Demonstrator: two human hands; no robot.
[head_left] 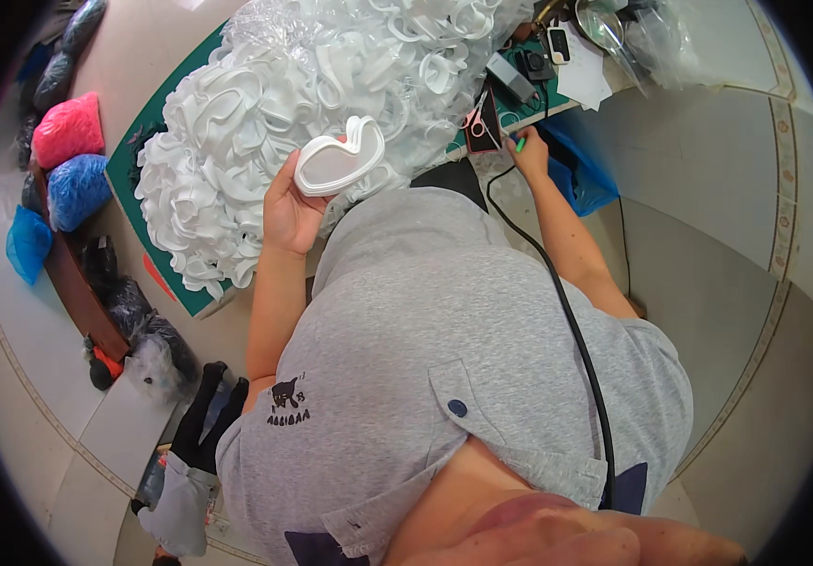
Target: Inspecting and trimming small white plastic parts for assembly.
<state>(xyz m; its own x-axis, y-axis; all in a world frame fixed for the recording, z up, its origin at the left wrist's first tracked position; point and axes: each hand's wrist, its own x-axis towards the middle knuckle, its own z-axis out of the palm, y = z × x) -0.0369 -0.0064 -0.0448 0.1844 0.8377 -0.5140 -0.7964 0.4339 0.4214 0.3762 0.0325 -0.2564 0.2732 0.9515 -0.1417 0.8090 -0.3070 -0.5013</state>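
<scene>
My left hand [291,215] is closed around the edge of a stack of white curved foam pads [335,168], nested together and notched on one side. Behind it, a large heap of similar white pieces [236,141] lies on clear plastic. On the right, my right hand [532,158] is closed on a small bright green object [520,145], whose kind is mostly hidden by the fingers. Just left of that hand, a pair of scissors [475,120] with pinkish handles lies by the table's edge.
The heap covers most of a green table [121,170]. A grey box [510,77], a black device [536,64] and papers sit at its right end. A blue bag [590,179] hangs below my right hand. Pink [68,130] and blue bundles [78,191] stand left. Another person [180,505] is lower left.
</scene>
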